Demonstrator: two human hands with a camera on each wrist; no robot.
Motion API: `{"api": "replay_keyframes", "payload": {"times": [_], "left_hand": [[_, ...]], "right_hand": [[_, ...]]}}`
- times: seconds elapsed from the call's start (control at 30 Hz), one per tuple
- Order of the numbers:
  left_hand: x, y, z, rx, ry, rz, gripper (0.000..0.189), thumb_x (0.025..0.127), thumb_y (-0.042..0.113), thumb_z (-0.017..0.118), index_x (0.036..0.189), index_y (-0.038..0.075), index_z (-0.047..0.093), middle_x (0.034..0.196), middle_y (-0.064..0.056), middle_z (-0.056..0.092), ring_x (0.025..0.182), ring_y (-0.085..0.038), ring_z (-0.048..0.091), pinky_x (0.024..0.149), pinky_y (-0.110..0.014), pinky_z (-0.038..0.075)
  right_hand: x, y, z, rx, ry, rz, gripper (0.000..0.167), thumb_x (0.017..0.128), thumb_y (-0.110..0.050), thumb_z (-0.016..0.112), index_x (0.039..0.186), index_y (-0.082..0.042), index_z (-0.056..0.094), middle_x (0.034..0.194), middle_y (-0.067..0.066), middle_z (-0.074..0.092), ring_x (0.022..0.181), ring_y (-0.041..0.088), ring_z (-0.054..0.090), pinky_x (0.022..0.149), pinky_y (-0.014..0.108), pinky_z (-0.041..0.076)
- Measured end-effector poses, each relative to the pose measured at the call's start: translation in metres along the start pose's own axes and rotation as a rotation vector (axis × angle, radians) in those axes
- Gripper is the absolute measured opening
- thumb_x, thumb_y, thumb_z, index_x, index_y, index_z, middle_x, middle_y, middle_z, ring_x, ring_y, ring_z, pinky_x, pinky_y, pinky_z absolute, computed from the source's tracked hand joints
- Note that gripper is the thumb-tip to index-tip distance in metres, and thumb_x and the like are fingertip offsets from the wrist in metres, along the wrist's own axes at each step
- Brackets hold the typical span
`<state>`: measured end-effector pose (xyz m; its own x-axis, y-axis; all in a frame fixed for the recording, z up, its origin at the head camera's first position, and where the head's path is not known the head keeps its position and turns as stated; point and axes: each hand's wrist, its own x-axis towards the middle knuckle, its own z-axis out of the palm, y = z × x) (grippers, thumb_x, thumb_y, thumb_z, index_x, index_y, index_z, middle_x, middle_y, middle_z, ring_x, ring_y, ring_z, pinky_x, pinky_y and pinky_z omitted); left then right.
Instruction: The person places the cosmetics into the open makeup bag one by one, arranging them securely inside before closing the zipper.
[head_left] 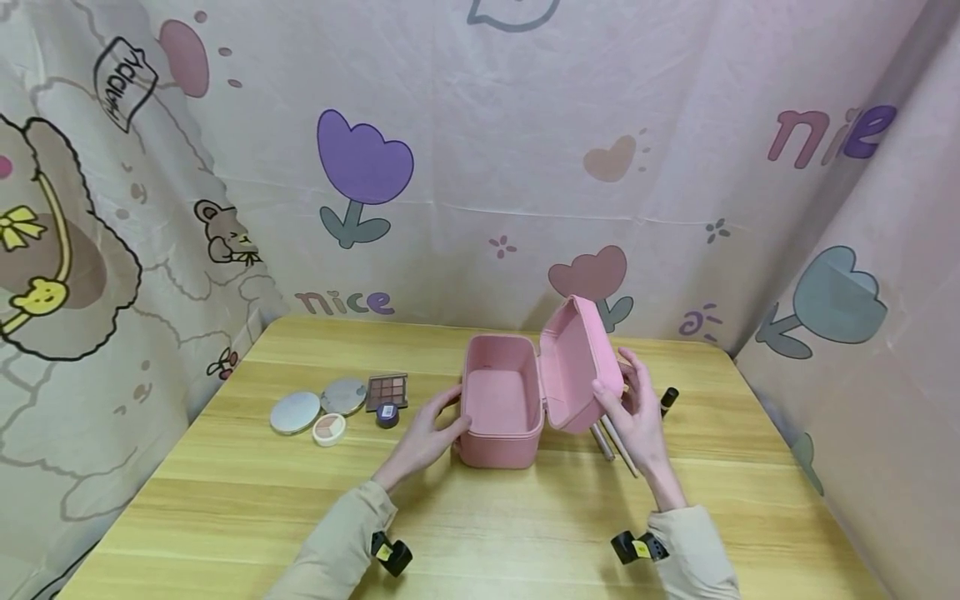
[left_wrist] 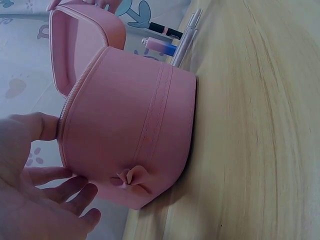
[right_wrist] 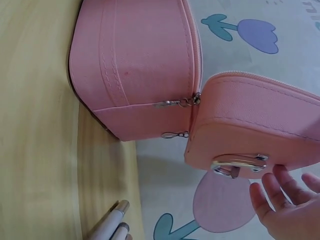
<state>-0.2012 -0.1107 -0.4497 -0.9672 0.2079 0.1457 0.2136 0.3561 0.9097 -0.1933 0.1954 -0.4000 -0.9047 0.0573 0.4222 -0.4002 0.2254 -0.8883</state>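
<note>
Printed cloth [head_left: 480, 100] behind, tulips and lettering on it; wooden table [head_left: 487, 542] below; pink case [head_left: 495, 452] upright near the middle of the table, its zipped mouth open; lid [head_left: 572, 367] joined at the case's right side, tipped outward, its hollow facing the case. Pale sleeves on both arms, left sleeve [head_left: 337, 533] and right sleeve [head_left: 696, 550].

Left hand [head_left: 426, 432] at the case's left end, thumb on the rim, other fingers loosely bent against the outer wall; a light hold, hand partly spread. Right hand [head_left: 637, 412] has the lid between thumb and fingers, thumb at its near edge, fingertips on the outside near the metal handle [right_wrist: 240, 164]; only part closed.

Left of the case: eyeshadow palette [head_left: 387, 386]; two round compacts, one whitish [head_left: 295, 412], one greyer [head_left: 343, 396], side by side; small three-colour pan [head_left: 328, 429] just in front of them; dark jar [head_left: 387, 417] at the palette's front edge. Right: slim pale sticks [head_left: 620, 447] partly behind the right hand; black-capped tube [head_left: 668, 402] beyond it. Smallest: bow [left_wrist: 134, 177] on the case wall; zip pulls [right_wrist: 172, 103] near the hinge side.
</note>
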Motion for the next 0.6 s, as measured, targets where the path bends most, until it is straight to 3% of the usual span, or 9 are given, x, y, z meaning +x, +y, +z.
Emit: {"api": "replay_keyframes", "payload": {"times": [0.13,0.37,0.6], "left_hand": [[-0.001,0.0,0.0,0.007,0.005,0.0,0.056,0.098,0.013,0.061,0.15,-0.001,0.043,0.152,-0.023,0.048,0.145,-0.042,0.04,0.123,-0.062,0.026],[-0.002,-0.002,-0.002,0.006,-0.015,-0.012,0.059,0.1,0.021,0.061,0.152,0.002,0.041,0.156,-0.022,0.043,0.147,-0.042,0.037,0.123,-0.063,0.025],[-0.007,-0.009,-0.019,0.066,-0.037,-0.044,0.062,0.101,0.031,0.058,0.153,0.004,0.039,0.159,-0.024,0.038,0.148,-0.044,0.034,0.121,-0.065,0.026]], "right_hand": [[0.001,0.001,-0.004,-0.013,-0.021,0.029,0.064,0.095,-0.004,0.061,0.153,-0.003,0.034,0.142,0.026,0.052,0.109,-0.003,0.058,0.089,0.01,0.054],[0.002,0.004,-0.006,0.001,-0.009,-0.01,0.059,0.094,0.001,0.06,0.149,0.004,0.039,0.139,0.022,0.052,0.112,-0.001,0.055,0.093,0.008,0.05],[0.002,0.005,-0.009,0.009,0.002,0.011,0.059,0.094,0.001,0.06,0.149,0.003,0.039,0.137,0.014,0.052,0.113,-0.002,0.055,0.094,0.006,0.048]]}}
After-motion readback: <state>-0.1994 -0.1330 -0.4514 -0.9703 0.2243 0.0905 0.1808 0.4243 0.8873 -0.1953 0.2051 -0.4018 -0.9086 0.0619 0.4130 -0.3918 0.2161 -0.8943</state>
